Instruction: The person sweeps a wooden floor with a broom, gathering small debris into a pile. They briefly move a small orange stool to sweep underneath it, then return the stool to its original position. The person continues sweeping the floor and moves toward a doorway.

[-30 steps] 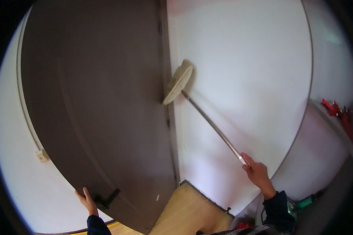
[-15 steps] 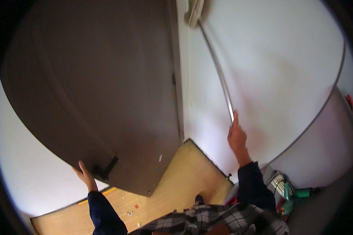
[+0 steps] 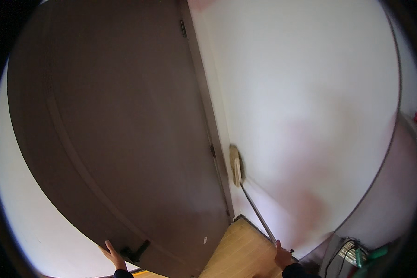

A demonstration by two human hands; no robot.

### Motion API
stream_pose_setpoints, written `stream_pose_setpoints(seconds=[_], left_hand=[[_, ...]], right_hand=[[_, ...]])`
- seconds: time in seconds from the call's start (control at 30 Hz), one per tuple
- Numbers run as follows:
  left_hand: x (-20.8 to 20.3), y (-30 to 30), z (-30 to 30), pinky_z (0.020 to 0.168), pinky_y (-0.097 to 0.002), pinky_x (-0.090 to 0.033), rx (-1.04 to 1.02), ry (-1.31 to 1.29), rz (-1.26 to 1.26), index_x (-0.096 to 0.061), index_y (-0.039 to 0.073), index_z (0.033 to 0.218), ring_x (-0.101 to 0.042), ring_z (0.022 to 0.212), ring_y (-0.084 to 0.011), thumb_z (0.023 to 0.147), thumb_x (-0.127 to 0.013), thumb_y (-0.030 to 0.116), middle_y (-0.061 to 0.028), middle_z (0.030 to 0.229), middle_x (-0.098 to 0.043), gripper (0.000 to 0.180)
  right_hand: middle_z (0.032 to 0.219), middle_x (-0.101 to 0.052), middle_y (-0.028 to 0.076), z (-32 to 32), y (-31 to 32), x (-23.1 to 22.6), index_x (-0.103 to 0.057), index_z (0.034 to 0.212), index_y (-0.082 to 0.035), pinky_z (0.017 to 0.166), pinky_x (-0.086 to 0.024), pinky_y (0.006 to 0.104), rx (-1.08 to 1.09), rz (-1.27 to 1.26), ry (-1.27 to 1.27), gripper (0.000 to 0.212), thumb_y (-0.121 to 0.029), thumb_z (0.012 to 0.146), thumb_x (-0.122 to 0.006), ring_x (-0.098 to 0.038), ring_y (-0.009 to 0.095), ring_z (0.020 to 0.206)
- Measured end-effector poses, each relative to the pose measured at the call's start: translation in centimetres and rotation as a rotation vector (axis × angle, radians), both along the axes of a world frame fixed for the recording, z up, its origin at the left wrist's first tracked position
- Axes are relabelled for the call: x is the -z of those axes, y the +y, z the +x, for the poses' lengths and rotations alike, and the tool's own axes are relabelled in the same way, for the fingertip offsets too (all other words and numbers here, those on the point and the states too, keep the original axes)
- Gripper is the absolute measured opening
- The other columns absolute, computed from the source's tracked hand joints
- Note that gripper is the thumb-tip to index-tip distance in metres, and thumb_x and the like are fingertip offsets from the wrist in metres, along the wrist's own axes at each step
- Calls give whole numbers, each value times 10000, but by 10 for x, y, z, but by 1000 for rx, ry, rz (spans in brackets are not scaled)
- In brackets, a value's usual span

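My left hand (image 3: pixel 114 256) is closed round the edge of a dark brown door (image 3: pixel 125 116), thumb on its face, beside the black door handle (image 3: pixel 136 251). Most of its fingers are hidden behind the door. My right hand (image 3: pixel 283 257), low on the right, grips the metal pole (image 3: pixel 258 211) of a long-handled flat mop. The mop's beige oval head (image 3: pixel 236 165) lies against the white wall (image 3: pixel 306 106), close to the corner by the door frame (image 3: pixel 204 85).
Wooden floor (image 3: pixel 241 250) shows between the door and the wall, with a dark skirting along it. A small door stop (image 3: pixel 292 251) sits low on the wall. Green tools (image 3: pixel 377 252) and a coiled black cable lie at the lower right. Another white wall (image 3: pixel 28 204) stands behind the door.
The mop head has come down the wall from high up, and my right hand is lower. My view has tilted upward. My left hand stays at the door edge.
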State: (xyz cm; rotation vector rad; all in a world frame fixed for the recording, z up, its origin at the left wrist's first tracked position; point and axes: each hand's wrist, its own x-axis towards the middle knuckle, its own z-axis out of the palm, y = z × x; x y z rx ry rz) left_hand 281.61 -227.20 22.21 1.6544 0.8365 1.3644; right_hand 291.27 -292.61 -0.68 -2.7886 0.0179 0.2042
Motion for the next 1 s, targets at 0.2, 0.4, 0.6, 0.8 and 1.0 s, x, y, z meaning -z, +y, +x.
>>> stream_pose_setpoints(seconds=[0.2,0.4,0.6,0.8,1.0], left_hand=[[-21,2,14,1160,-379,-232,202,-140,-41,-230,-47,1492,-331,1385,-270,994,-518,393,-183,1543,-285,724],[-27,5,-18,1164,-422,-233,18,109,44,-254,-55,1477,-329,1390,-307,926,-557,544,-225,1519,-312,869],[-39,-30,-25,1177,-464,-185,-76,24,-73,-257,-106,1451,-272,1419,-341,889,-553,615,-245,1544,-251,961],[-46,-5,-51,1144,-429,-254,-155,51,31,-322,-84,1436,-377,1334,-319,931,-472,614,-205,1489,-349,875],[-19,-45,15,1162,-413,-226,-127,4,-117,-313,-21,1462,-351,1357,-295,926,-422,663,-167,1505,-340,876]], right_hand=[[1229,-609,210,45,7,1,-319,1474,-45,959,-468,470,-123,-95,51,662,-105,846,-518,-624,366,1033],[809,-674,214,0,32,49,-422,1384,-71,609,-508,525,-119,104,232,529,-195,884,-545,-668,359,680],[855,-681,221,16,36,57,-473,1348,-76,600,-524,484,-64,359,654,467,-159,890,-508,-670,352,637],[861,-685,210,94,91,72,-502,1360,-123,584,-525,435,-50,538,722,457,-167,908,-460,-652,314,587],[675,-562,76,174,-46,208,-654,1149,-65,512,-443,396,-332,146,-103,328,-149,848,-553,-572,201,573]])
